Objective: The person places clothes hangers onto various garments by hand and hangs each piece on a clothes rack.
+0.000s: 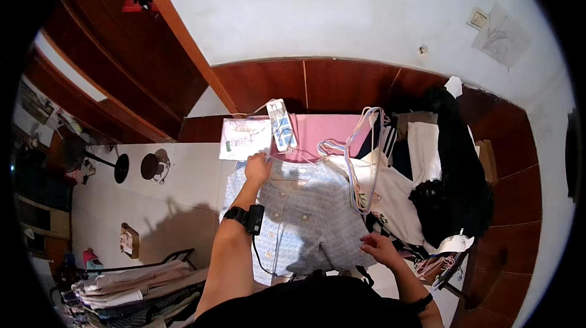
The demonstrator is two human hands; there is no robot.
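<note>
A white printed packet (244,139) lies flat at the far left of a table spread with clothes. Beside its near edge, the person's left hand (257,170) reaches forward, palm down, its forearm stretched over the jacket's left side and strapped at the wrist with a black device (253,219). The left fingers bend and bunch close together at the jacket's far left corner; whether they pinch anything cannot be told. At center, the pale blue buttoned jacket (308,239) lies spread before the wearer, neckline pointing away, its long axis running from far edge to near. Looped pastel hangers (360,187) rest past its right shoulder, partly over a white garment (390,197). At right, the right hand (379,248) angles inward at the jacket's lower right edge, fingers loosely curled and apart; contact with the fabric is unclear.
</note>
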